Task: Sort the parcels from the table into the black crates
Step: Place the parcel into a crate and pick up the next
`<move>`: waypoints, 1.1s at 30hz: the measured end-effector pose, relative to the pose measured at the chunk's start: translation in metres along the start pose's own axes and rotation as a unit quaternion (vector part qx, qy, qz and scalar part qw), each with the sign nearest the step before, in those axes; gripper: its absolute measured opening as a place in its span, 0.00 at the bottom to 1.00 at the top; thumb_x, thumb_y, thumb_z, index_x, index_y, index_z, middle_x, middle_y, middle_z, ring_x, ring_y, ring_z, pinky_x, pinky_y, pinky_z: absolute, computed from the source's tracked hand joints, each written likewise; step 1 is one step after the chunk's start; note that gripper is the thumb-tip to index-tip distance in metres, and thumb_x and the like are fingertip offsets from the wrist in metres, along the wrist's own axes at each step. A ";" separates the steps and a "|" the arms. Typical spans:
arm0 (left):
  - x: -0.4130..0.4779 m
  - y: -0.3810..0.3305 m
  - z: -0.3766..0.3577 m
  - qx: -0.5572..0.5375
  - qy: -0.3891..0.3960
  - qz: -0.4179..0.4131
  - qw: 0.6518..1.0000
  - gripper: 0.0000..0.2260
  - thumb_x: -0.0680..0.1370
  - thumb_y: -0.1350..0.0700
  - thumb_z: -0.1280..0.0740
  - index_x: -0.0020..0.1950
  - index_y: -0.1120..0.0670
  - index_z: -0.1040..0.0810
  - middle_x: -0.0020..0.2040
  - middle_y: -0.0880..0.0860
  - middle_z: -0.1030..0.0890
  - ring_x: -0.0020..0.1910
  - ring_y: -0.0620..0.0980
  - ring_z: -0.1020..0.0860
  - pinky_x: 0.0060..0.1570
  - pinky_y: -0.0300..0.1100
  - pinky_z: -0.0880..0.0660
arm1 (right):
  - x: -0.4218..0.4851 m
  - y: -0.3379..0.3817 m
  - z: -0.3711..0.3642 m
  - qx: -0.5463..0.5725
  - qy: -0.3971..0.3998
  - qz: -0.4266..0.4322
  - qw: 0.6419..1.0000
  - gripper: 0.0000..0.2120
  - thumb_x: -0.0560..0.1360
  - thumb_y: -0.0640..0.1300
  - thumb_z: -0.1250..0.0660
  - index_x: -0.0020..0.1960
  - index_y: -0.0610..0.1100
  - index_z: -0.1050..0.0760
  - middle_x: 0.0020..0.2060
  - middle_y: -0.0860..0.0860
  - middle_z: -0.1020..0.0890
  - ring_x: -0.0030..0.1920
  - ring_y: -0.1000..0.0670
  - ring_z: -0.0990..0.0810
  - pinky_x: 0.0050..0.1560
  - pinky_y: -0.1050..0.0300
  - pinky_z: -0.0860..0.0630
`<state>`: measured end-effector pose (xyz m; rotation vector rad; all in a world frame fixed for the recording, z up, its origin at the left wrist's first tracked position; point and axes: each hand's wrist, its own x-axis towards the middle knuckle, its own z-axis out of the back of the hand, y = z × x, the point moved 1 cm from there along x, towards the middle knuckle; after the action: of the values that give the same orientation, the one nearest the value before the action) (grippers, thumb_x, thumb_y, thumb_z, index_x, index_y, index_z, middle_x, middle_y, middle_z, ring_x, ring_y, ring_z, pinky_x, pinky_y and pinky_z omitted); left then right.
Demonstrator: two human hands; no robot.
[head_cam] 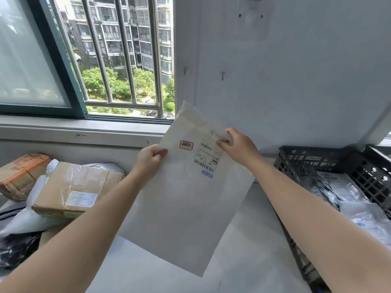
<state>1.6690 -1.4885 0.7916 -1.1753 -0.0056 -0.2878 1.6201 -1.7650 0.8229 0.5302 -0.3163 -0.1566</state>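
A white parcel, flat, labelled, tilted in mid-air — black crate to its right holds bagged parcels.

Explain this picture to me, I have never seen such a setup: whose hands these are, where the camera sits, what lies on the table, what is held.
No machine here: a person's bare hands, filmed by one camera worn on the head. The left hand and right hand pinch the edges of a flat white mailer bag with a printed label, held up above the table. Cardboard parcels and plastic bags lie at left. The black crate at right holds bagged parcels.
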 end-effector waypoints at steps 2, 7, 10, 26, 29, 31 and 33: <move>-0.001 0.004 0.003 -0.017 -0.006 0.009 1.000 0.12 0.82 0.61 0.37 0.44 0.70 0.27 0.37 0.55 0.30 0.36 0.49 0.34 0.34 0.42 0.38 | 0.002 0.004 -0.002 -0.002 -0.011 0.009 1.000 0.16 0.78 0.55 0.34 0.61 0.48 0.28 0.51 0.50 0.20 0.51 0.47 0.23 0.43 0.54 0.31; 0.001 0.010 0.014 0.075 0.000 -0.019 0.997 0.11 0.82 0.59 0.37 0.39 0.57 0.25 0.34 0.50 0.27 0.35 0.52 0.31 0.35 0.44 0.37 | 0.004 0.022 -0.005 -0.020 -0.009 0.021 1.000 0.25 0.77 0.54 0.32 0.71 0.49 0.33 0.62 0.45 0.26 0.62 0.43 0.26 0.61 0.45 0.29; 0.007 -0.004 0.018 0.253 0.027 -0.068 0.965 0.16 0.82 0.53 0.37 0.34 0.50 0.32 0.33 0.48 0.28 0.37 0.54 0.30 0.33 0.45 0.38 | 0.001 0.044 -0.004 -0.077 -0.063 0.132 0.986 0.31 0.75 0.51 0.29 0.74 0.47 0.34 0.68 0.44 0.30 0.68 0.42 0.32 0.71 0.41 0.38; 0.022 -0.053 0.030 0.389 -0.201 -0.299 0.848 0.33 0.71 0.52 0.23 0.74 0.54 0.30 0.75 0.63 0.36 0.75 0.64 0.41 0.72 0.68 0.46 | 0.007 0.084 -0.009 -0.014 -0.071 0.095 0.993 0.08 0.82 0.45 0.39 0.55 0.43 0.24 0.42 0.42 0.18 0.43 0.40 0.22 0.40 0.49 0.29; 0.015 -0.032 0.029 0.307 -0.237 -0.148 0.910 0.41 0.71 0.48 0.23 0.79 0.52 0.40 0.78 0.61 0.43 0.77 0.62 0.46 0.73 0.64 0.46 | 0.008 0.069 -0.006 0.149 -0.124 0.024 0.981 0.06 0.80 0.42 0.37 0.45 0.42 0.28 0.37 0.45 0.21 0.39 0.42 0.25 0.39 0.53 0.30; 0.012 -0.017 0.028 0.230 -0.249 -0.052 0.939 0.45 0.71 0.45 0.24 0.80 0.53 0.45 0.79 0.60 0.47 0.77 0.61 0.47 0.73 0.60 0.45 | 0.005 0.061 -0.004 0.210 -0.157 0.006 0.965 0.12 0.80 0.40 0.37 0.39 0.47 0.33 0.34 0.51 0.24 0.35 0.49 0.28 0.35 0.62 0.33; 0.012 -0.010 0.028 0.105 -0.235 0.038 0.966 0.47 0.69 0.45 0.22 0.79 0.54 0.46 0.78 0.59 0.43 0.75 0.60 0.42 0.71 0.55 0.39 | 0.000 0.057 -0.004 0.253 -0.182 -0.005 0.950 0.15 0.80 0.40 0.36 0.37 0.51 0.36 0.33 0.56 0.26 0.33 0.59 0.29 0.34 0.69 0.34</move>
<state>1.6828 -1.4694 0.8132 -1.0071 -0.3971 0.0642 1.6254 -1.7149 0.8490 1.0161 -0.7241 -0.1839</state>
